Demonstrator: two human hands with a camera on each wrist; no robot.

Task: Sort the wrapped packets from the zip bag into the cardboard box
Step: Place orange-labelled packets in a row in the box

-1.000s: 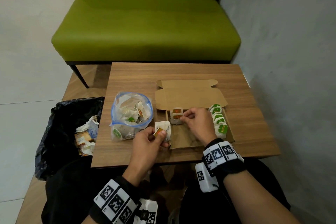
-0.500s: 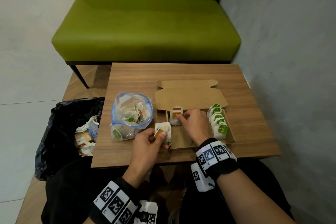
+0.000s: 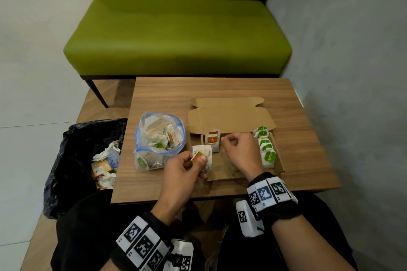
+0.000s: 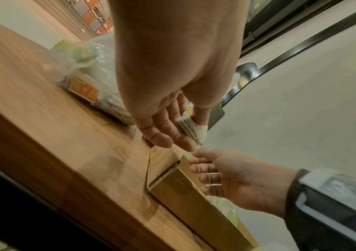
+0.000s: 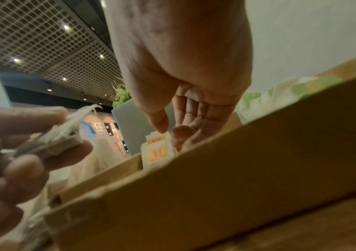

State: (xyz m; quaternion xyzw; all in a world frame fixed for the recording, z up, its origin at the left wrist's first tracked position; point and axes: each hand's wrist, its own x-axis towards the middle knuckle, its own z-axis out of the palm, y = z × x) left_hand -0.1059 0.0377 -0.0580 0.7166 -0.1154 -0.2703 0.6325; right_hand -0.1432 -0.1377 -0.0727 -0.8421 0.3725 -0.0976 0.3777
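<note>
An open cardboard box [image 3: 280,161] lies on the wooden table [image 3: 220,90]. A row of green-tag packets [image 3: 267,152] stands along its right side, and orange-tag packets [image 3: 213,139] stand at its far left corner. My right hand [image 3: 224,139] is inside the box beside the orange ones with loosely bent fingers, holding nothing; its thumb [image 5: 160,125] hovers just over them. My left hand [image 3: 197,160] pinches an orange-tag packet [image 3: 203,154] over the box's left edge. The clear zip bag [image 3: 154,130], still holding several packets, sits left of the box.
A black rubbish bag [image 3: 83,160] with torn wrappers stands on the floor left of the table. A green bench [image 3: 176,35] is behind the table, and a grey wall [image 3: 352,72] runs close on the right. The box lid [image 3: 229,116] lies flat behind the box.
My right hand has shifted slightly left along the box and eased its fingers off the orange-tag packets. My left hand still holds its packet in the same place.
</note>
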